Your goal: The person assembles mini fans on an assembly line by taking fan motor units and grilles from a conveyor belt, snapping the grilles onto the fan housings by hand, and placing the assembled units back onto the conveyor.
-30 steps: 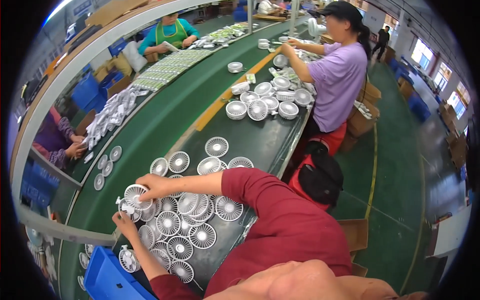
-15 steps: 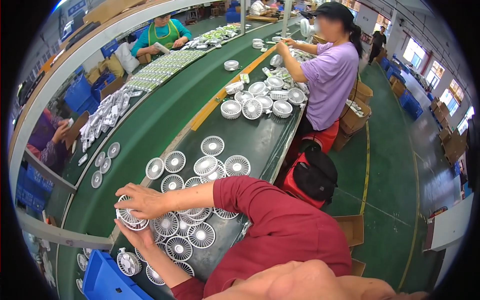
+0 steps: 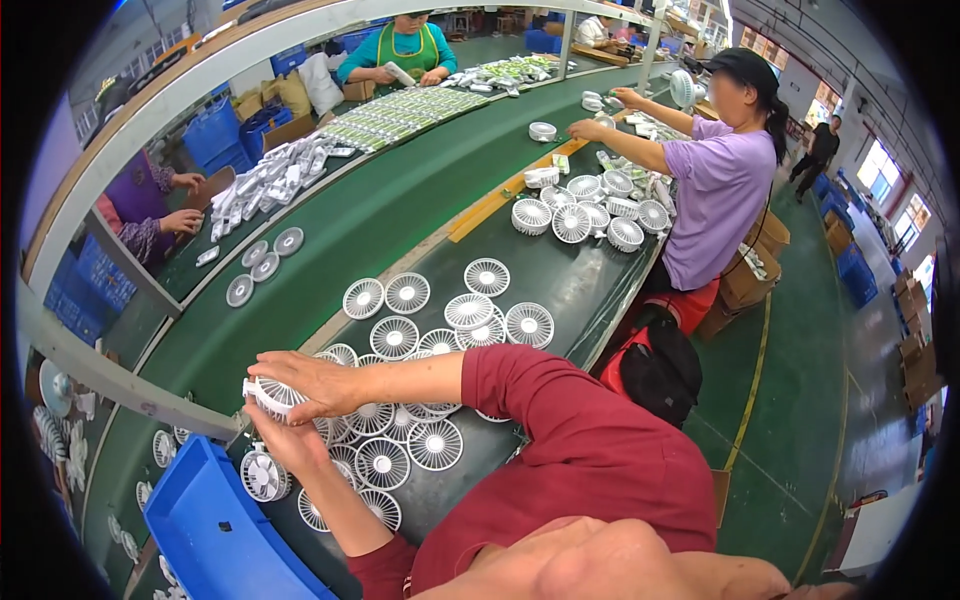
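Observation:
Between my two hands is a white fan head (image 3: 273,398) with a ribbed round grille and a small tab at its left side. My right hand (image 3: 322,383) curls over its top and right side. From below, my left hand (image 3: 290,447) supports it, with fingers partly hidden behind it. Close under my left hand, another fan head (image 3: 265,474) with its blades showing stands on the green work surface. Loose white grille covers (image 3: 394,338) lie spread and overlapping beside my forearms, some hidden beneath my right arm.
A blue bin (image 3: 215,510) sits at the lower left, near a white metal frame post (image 3: 130,385). Grey discs (image 3: 265,267) rest on the green conveyor (image 3: 340,240). Assembled fan heads (image 3: 572,223) are piled before a co-worker in purple (image 3: 712,165). More co-workers sit across the belt.
My view has swung left, so the scene sits farther right. The fan head has turned within my hands, its tab now pointing left, and both hands stay on it.

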A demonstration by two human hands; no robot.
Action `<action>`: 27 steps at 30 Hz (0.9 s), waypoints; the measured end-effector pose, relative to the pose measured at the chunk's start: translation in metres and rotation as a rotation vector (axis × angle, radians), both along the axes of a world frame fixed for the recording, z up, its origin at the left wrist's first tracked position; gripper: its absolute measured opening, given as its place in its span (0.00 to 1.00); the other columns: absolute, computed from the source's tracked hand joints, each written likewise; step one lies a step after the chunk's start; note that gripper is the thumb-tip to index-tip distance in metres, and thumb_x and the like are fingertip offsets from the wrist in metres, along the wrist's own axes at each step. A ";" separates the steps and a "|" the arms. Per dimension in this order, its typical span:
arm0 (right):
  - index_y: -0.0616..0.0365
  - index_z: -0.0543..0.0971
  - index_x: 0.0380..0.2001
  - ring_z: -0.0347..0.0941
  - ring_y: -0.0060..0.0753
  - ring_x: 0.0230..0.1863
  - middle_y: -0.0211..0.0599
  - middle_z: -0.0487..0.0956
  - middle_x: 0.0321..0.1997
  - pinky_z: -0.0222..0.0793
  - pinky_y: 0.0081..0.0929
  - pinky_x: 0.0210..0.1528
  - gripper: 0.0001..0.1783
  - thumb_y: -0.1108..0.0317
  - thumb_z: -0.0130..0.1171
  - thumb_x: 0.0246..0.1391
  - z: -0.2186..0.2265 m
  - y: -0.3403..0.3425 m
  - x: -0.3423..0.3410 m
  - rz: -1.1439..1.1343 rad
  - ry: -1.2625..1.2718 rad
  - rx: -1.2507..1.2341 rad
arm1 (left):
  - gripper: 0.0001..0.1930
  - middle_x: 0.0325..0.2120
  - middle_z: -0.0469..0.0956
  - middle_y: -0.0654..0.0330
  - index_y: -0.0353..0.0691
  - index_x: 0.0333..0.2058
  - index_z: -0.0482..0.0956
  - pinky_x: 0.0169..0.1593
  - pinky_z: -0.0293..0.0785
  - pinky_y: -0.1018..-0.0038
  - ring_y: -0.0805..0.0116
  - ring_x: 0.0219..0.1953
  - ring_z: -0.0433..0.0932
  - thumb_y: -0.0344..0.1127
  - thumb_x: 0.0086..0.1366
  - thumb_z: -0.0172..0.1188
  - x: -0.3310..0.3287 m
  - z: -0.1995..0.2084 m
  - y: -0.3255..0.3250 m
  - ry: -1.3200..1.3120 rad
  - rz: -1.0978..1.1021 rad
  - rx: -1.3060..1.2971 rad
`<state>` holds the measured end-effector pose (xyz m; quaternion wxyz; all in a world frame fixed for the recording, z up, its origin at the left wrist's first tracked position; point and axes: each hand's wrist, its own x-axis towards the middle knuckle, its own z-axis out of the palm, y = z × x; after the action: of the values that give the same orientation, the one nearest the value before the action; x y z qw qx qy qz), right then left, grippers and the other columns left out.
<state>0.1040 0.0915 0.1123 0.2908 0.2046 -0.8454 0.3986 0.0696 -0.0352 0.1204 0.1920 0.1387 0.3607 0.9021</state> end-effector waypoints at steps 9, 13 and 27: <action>0.60 0.57 0.62 0.54 0.36 0.66 0.42 0.60 0.63 0.46 0.32 0.67 0.34 0.44 0.33 0.66 0.013 -0.022 0.002 0.310 -0.388 -0.697 | 0.18 0.52 0.67 0.53 0.31 0.54 0.64 0.57 0.62 0.71 0.66 0.53 0.68 0.38 0.73 0.42 0.009 -0.010 0.016 0.699 0.615 -0.456; 0.59 0.58 0.62 0.51 0.32 0.67 0.41 0.59 0.63 0.45 0.31 0.67 0.32 0.46 0.35 0.66 0.002 -0.024 -0.017 0.309 -0.363 -0.695 | 0.16 0.53 0.65 0.47 0.32 0.51 0.64 0.60 0.58 0.60 0.53 0.56 0.64 0.37 0.71 0.44 0.003 -0.017 0.022 0.849 0.833 -0.519; 0.61 0.70 0.54 0.71 0.54 0.53 0.58 0.74 0.52 0.67 0.42 0.55 0.40 0.40 0.59 0.48 -0.033 0.266 -0.021 -0.956 -0.511 0.029 | 0.18 0.54 0.69 0.51 0.44 0.47 0.77 0.62 0.53 0.46 0.47 0.60 0.61 0.39 0.57 0.61 0.003 -0.081 0.028 1.160 0.386 -1.258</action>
<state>0.0834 0.3575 0.0795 0.2219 -0.3023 -0.8934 0.2472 0.0727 -0.0070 0.0394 -0.1367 0.3806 0.8491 0.3398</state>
